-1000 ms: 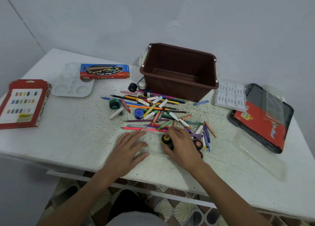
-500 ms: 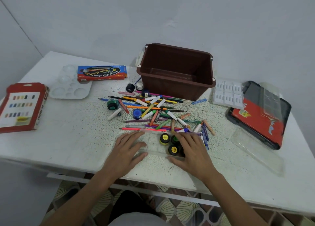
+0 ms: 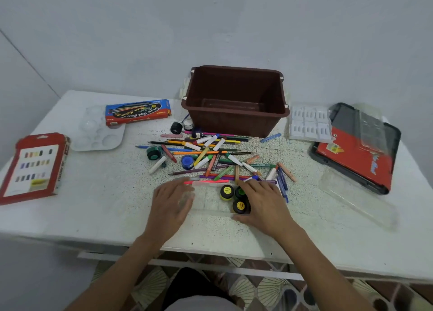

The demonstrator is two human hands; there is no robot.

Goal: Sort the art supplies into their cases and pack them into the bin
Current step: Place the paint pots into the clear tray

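a white speckled table (image 3: 70, 217) stands in a corner of plain pale walls (image 3: 210, 24); patterned floor (image 3: 257, 289) below
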